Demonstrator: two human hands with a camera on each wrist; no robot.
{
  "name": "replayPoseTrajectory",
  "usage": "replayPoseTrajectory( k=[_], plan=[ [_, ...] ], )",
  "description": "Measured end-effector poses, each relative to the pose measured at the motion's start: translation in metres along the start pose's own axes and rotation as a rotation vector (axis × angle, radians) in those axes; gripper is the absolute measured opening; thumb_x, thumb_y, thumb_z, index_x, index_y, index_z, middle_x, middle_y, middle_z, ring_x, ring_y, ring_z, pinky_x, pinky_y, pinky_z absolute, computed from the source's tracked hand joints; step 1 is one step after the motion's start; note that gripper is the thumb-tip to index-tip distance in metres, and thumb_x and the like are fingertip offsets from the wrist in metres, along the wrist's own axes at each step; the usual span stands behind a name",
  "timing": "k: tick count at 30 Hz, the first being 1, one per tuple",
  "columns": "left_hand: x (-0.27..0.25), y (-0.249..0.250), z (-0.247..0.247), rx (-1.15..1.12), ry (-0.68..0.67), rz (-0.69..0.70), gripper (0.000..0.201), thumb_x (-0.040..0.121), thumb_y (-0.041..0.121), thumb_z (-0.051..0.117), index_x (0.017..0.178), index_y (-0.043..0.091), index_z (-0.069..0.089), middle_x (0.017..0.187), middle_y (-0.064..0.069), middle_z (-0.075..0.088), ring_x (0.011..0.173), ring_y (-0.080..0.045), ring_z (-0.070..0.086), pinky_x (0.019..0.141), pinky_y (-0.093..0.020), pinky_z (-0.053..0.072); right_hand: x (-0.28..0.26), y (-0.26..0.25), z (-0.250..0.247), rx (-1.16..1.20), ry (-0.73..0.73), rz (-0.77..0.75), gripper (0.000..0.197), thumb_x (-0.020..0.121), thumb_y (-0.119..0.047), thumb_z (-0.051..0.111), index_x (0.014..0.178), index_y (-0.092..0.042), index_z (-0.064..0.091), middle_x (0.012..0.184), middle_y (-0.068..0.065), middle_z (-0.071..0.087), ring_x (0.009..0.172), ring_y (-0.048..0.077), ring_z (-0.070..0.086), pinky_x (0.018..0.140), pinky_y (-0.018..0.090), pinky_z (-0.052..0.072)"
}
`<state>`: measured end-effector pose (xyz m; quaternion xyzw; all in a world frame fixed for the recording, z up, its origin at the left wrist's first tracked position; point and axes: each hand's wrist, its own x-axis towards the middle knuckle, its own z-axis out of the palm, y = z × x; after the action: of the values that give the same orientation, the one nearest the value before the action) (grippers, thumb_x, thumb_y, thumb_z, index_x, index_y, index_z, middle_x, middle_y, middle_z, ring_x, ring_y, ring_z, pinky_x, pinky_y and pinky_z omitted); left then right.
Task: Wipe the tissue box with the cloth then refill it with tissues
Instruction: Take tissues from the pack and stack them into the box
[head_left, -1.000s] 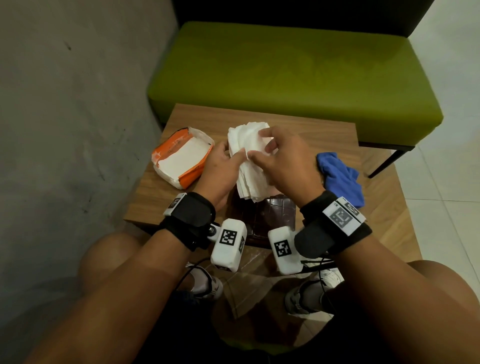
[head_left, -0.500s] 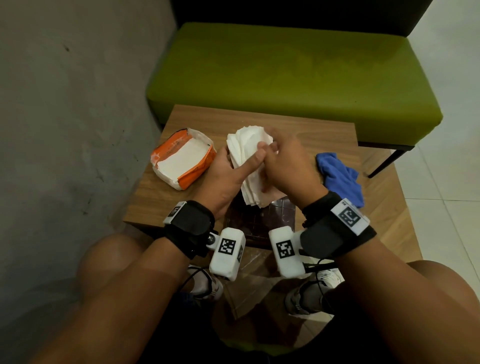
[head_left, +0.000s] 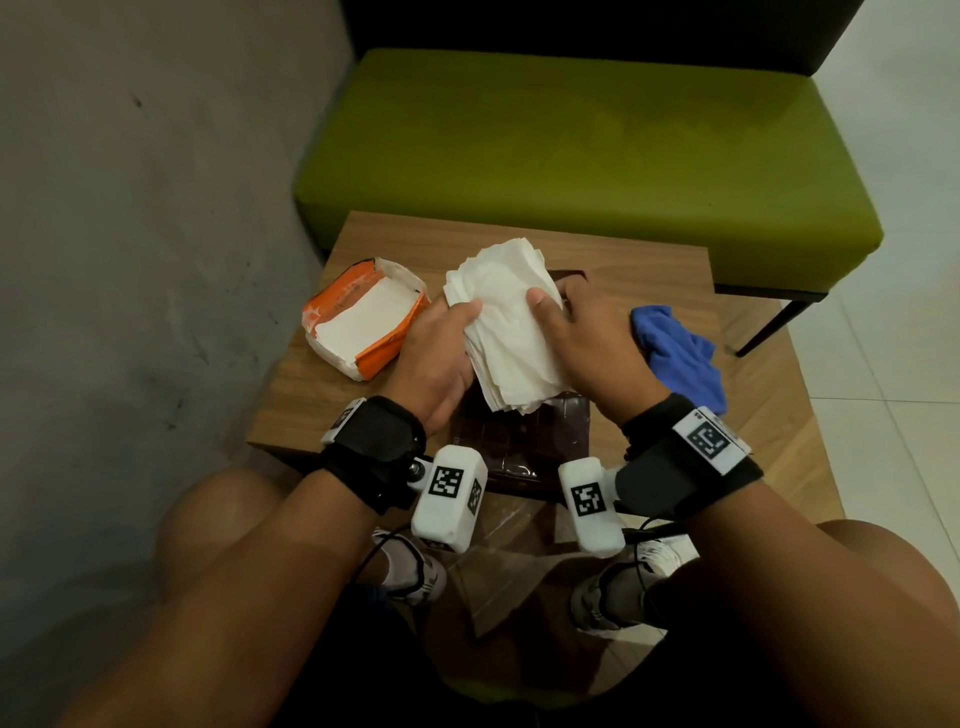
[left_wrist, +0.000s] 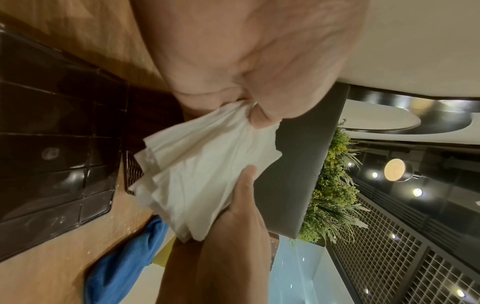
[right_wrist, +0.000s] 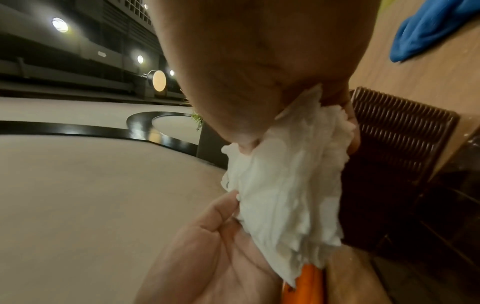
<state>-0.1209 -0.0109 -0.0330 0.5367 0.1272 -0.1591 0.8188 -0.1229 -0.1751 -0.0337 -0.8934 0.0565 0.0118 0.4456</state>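
A thick stack of white tissues hangs tilted over the dark brown tissue box on the wooden table. My left hand grips the stack's left edge, thumb on top. My right hand grips its right edge, thumb on top and fingers curled round the far side. The left wrist view shows the left fingers pinching the tissues beside the box. In the right wrist view the tissues hang from the right fingers, next to the box's ribbed part. The blue cloth lies crumpled right of the box, untouched.
An opened orange tissue pack with white tissues inside lies on the table's left side. A green bench stands behind the table and a grey wall runs along the left. My knees are under the near table edge.
The hands have slid apart to opposite edges of the stack; the left index finger no longer lies across it. The stack has shifted slightly away from me.
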Motion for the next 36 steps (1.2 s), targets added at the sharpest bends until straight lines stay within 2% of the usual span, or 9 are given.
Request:
replayPoseTrajectory(
  k=[2,4,7,11,17,22,27,31,36],
  plan=[
    [0.0,0.002,0.001,0.0,-0.008,0.002,0.027,0.116,0.015,0.043,0.137,0.017,0.061,0.128,-0.003,0.077,0.117,-0.018,0.076,0.101,-0.037,0.061,-0.001,0.0,0.002,0.063,0.062,-0.004,0.029,0.111,-0.041,0.047,0.112,-0.013,0.055,0.088,-0.006,0.059,0.078,0.012,0.055,0.072,0.032,0.037],
    [0.0,0.003,0.003,0.02,0.006,0.014,0.028,0.117,0.018,0.043,0.14,0.017,0.059,0.129,-0.002,0.076,0.119,-0.017,0.075,0.101,-0.036,0.061,-0.004,-0.003,0.002,0.166,0.171,-0.026,0.02,0.111,-0.038,0.05,0.11,-0.018,0.053,0.092,-0.008,0.06,0.081,0.005,0.056,0.073,0.031,0.041],
    [0.001,0.003,0.002,0.017,0.055,0.035,0.035,0.117,0.018,0.044,0.149,0.014,0.055,0.135,-0.005,0.074,0.123,-0.02,0.073,0.104,-0.039,0.06,-0.018,-0.005,0.0,0.098,0.346,-0.233,0.026,0.103,-0.039,0.065,0.105,-0.016,0.054,0.1,-0.002,0.058,0.091,0.014,0.054,0.078,0.028,0.043],
    [0.001,0.003,0.002,0.027,0.081,0.033,0.032,0.117,0.018,0.043,0.146,0.017,0.055,0.123,0.0,0.076,0.106,-0.013,0.078,0.082,-0.03,0.065,-0.03,0.001,0.006,-0.273,0.226,-0.399,0.029,0.09,-0.042,0.076,0.1,-0.018,0.064,0.111,0.001,0.053,0.106,0.018,0.046,0.086,0.027,0.036],
    [0.002,-0.003,0.001,0.082,0.109,0.053,0.026,0.117,0.017,0.043,0.138,0.021,0.059,0.124,0.0,0.077,0.11,-0.014,0.077,0.086,-0.032,0.061,-0.023,0.003,0.007,-0.16,0.306,-0.383,0.014,0.094,-0.028,0.074,0.091,-0.016,0.066,0.106,0.0,0.054,0.105,0.019,0.048,0.088,0.032,0.042],
    [0.004,-0.003,-0.001,0.082,0.131,0.061,0.026,0.117,0.018,0.043,0.137,0.021,0.06,0.12,0.001,0.078,0.106,-0.014,0.079,0.087,-0.034,0.062,-0.019,-0.003,0.0,-0.051,0.196,-0.296,0.02,0.091,-0.034,0.079,0.086,-0.019,0.067,0.101,-0.004,0.054,0.102,0.017,0.053,0.082,0.021,0.037],
    [-0.002,0.0,0.001,0.019,-0.008,0.068,0.042,0.111,0.028,0.059,0.147,0.008,0.055,0.135,-0.014,0.075,0.124,-0.029,0.074,0.105,-0.048,0.061,-0.015,-0.002,-0.006,0.01,0.138,-0.224,0.018,0.092,-0.039,0.078,0.083,-0.028,0.067,0.097,-0.002,0.059,0.093,0.017,0.06,0.08,0.032,0.047],
    [0.0,-0.006,-0.007,0.088,-0.045,0.094,0.056,0.096,-0.006,0.073,0.146,0.008,0.052,0.137,-0.014,0.073,0.122,-0.026,0.075,0.096,-0.042,0.064,-0.013,-0.003,-0.01,0.077,0.2,-0.141,0.014,0.094,-0.037,0.075,0.086,-0.025,0.074,0.101,0.0,0.06,0.097,0.016,0.059,0.086,0.035,0.049],
    [0.002,-0.011,-0.009,0.18,0.011,0.089,0.075,0.084,-0.002,0.079,0.15,0.015,0.049,0.142,-0.008,0.07,0.13,-0.025,0.07,0.108,-0.052,0.059,-0.015,-0.009,-0.01,0.131,0.354,-0.171,0.019,0.096,-0.031,0.071,0.08,-0.024,0.066,0.091,-0.004,0.059,0.083,-0.001,0.051,0.076,0.017,0.037]
  ],
)
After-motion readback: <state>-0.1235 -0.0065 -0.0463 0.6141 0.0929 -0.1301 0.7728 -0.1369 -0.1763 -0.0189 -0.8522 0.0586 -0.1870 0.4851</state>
